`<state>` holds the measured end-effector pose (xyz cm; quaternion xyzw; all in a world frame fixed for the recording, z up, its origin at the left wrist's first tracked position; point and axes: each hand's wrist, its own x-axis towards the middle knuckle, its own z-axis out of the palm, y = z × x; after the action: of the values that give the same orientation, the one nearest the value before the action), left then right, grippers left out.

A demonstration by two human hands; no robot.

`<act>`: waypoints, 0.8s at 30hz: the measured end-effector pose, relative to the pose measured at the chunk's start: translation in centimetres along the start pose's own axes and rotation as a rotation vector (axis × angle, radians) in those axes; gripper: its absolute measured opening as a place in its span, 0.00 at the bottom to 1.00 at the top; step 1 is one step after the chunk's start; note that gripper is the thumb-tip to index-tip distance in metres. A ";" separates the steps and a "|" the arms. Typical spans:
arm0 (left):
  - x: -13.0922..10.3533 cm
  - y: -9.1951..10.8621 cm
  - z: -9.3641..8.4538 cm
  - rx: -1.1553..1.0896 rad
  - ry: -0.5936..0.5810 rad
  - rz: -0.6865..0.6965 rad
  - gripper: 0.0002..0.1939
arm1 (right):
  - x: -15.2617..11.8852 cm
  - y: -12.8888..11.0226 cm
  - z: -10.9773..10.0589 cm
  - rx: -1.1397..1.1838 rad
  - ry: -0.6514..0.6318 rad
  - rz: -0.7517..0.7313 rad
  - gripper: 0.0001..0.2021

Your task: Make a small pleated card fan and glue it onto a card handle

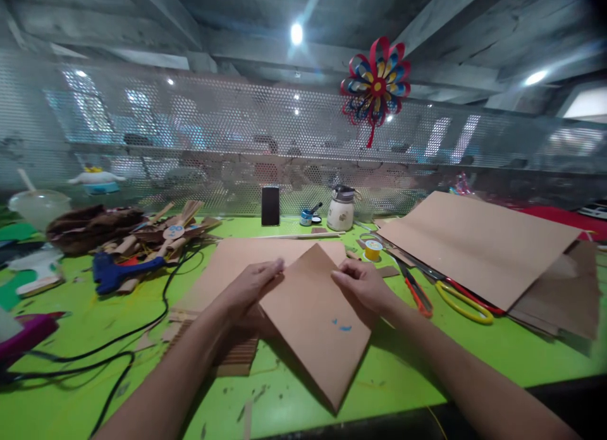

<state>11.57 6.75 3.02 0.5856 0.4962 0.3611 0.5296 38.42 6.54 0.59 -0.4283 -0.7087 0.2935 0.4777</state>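
A square piece of brown cardboard (315, 301) is held up in front of me, tilted so that one corner points at me and another away. Two small blue marks show on its lower right part. My left hand (253, 287) grips its left edge, thumb on top and the other fingers partly hidden beneath. On the opposite edge, my right hand (363, 282) pinches the sheet between thumb and curled fingers. Under and behind it lies a larger cardboard sheet (227, 263). Corrugated cardboard strips (237, 351) rest below my left forearm.
Yellow-handled scissors (465, 303) and an orange utility knife (416, 291) lie to the right, beside large cardboard sheets (484, 244). A blue glue gun (123, 272) and black cables (164, 301) are on the left. A white jar (340, 212) stands at the back of the green table (294, 408).
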 end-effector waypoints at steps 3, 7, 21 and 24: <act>0.4 0.2 -0.5 -0.275 -0.039 0.068 0.44 | 0.7 0.6 -0.7 0.092 0.152 0.032 0.17; 0.5 0.1 -0.2 -0.231 0.057 0.222 0.41 | 0.9 0.9 -0.8 0.199 0.329 0.027 0.17; -1.1 0.7 0.2 0.257 0.413 0.990 0.09 | 0.5 -1.8 -3.1 0.204 0.170 -0.268 0.08; -1.4 1.2 0.1 0.427 0.417 1.221 0.19 | 0.7 -1.7 -4.1 0.196 0.084 -0.273 0.07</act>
<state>11.57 5.44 4.35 0.7706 0.2287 0.5949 -0.0034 41.50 6.36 3.80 -0.2915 -0.7077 0.2753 0.5817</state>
